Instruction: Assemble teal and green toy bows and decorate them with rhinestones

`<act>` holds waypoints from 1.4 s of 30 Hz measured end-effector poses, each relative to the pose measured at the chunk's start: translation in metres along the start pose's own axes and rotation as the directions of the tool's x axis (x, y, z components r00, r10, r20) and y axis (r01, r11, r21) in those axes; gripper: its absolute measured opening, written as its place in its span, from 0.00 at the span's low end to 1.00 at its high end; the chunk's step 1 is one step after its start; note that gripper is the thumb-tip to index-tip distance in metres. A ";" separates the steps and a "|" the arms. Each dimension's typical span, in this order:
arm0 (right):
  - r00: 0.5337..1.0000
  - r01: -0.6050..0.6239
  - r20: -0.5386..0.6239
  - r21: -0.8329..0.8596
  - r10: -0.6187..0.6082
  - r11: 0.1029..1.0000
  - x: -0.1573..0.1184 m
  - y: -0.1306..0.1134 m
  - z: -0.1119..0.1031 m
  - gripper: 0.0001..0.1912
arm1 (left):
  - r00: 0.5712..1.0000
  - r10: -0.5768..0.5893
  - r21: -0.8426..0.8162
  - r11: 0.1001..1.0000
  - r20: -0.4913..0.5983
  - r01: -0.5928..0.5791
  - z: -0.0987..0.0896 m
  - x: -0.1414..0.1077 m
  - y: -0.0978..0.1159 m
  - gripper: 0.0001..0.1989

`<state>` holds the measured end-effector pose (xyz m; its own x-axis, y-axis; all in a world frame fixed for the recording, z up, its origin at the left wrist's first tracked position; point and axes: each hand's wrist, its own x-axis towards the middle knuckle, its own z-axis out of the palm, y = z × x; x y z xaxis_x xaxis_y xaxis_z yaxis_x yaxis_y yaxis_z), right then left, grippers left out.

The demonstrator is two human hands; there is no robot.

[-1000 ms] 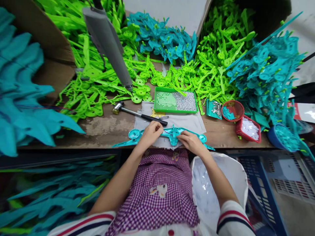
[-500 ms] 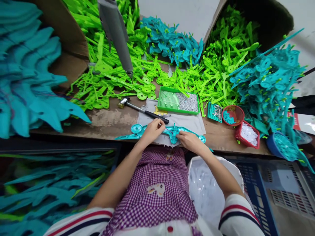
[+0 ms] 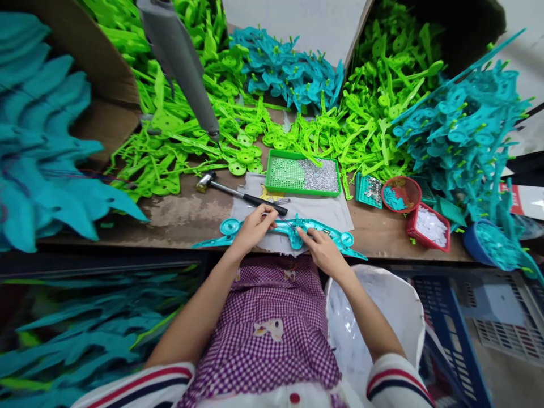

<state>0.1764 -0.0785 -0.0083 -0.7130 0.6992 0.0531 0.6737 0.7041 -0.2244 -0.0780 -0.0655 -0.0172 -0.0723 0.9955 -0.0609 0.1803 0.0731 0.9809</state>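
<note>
A long turquoise plastic part (image 3: 280,228) with round ends lies across the cloth at the table's front edge. My left hand (image 3: 254,229) is over its left half, thumb and fingertips pinched together on what looks like a thin dark wire (image 3: 290,226) running toward the middle of the part. My right hand (image 3: 326,249) rests on the right half with its fingers stretched out. Its index fingertip touches the raised centre block. Just behind the part lies a hammer (image 3: 263,202) with a black handle, beside a thin metal tool (image 3: 281,201).
A green tray (image 3: 268,184) of small metal pieces stands behind the cloth (image 3: 338,211). Red baskets (image 3: 445,241) and a blue bowl (image 3: 474,249) hold small parts at right. Green parts (image 3: 170,124) and turquoise parts (image 3: 293,73) are heaped behind. A grey electric screwdriver (image 3: 182,68) hangs at left.
My right hand has changed from a pinch beside the centre block to stretched fingers, its index fingertip on the block. My left hand keeps its pinch. The view has shifted slightly.
</note>
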 end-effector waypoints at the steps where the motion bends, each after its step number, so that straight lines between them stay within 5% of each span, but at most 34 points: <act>1: 1.000 -0.006 0.001 0.006 0.006 1.000 0.000 0.000 0.000 0.35 | 1.000 -0.002 -0.024 1.000 -0.003 0.001 -0.001 -0.001 0.000 0.16; 6: 0.998 -0.042 -0.036 0.152 0.048 0.987 0.000 -0.001 -0.002 0.34 | 0.981 0.048 -0.104 0.992 -0.187 -0.068 -0.016 -0.006 0.012 0.15; 12: 0.991 -0.050 -0.092 0.441 0.101 0.896 0.002 0.002 -0.012 0.27 | 0.864 -0.065 -0.456 0.868 -0.499 -0.198 -0.076 -0.015 0.013 0.07; 17: 0.982 -0.066 -0.118 0.519 0.148 0.852 0.002 0.006 -0.013 0.23 | 0.837 -0.294 -0.624 0.778 -0.462 -0.071 -0.109 -0.036 -0.014 0.06; 20: 0.971 -0.078 -0.160 0.495 0.179 0.865 -0.002 -0.003 -0.015 0.20 | 0.834 -0.319 -0.627 0.778 -0.450 -0.041 -0.111 -0.044 -0.018 0.05; 24: 0.940 -0.070 -0.270 0.453 0.211 0.889 -0.008 -0.044 -0.011 0.18 | 0.838 -0.284 -0.595 0.801 -0.466 -0.060 -0.106 -0.041 -0.006 0.04; 29: 0.969 -0.191 -0.030 0.538 0.245 0.821 -0.003 -0.099 0.022 0.16 | 0.857 -0.213 -0.534 0.841 -0.470 -0.084 -0.100 -0.045 0.008 0.06; 33: 0.926 -0.352 0.142 0.662 0.351 0.662 0.001 -0.109 0.054 0.16 | 0.868 -0.200 -0.516 0.853 -0.454 -0.073 -0.098 -0.058 0.009 0.07; 37: 0.900 -0.426 0.341 0.816 0.270 0.391 0.012 -0.106 0.081 0.21 | 0.862 -0.214 -0.526 0.847 -0.460 -0.070 -0.093 -0.068 0.008 0.08; 42: 0.895 -0.400 0.332 0.894 0.298 0.205 0.043 -0.122 0.096 0.29 | 0.871 -0.157 -0.510 0.852 -0.465 -0.119 -0.085 -0.079 0.011 0.09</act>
<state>0.0449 -0.1462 -0.0725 -0.5022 0.7941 -0.3423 0.2491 -0.2462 -0.9367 -0.1537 -0.1487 0.0146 -0.5475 0.8280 -0.1210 -0.3384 -0.0868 0.9370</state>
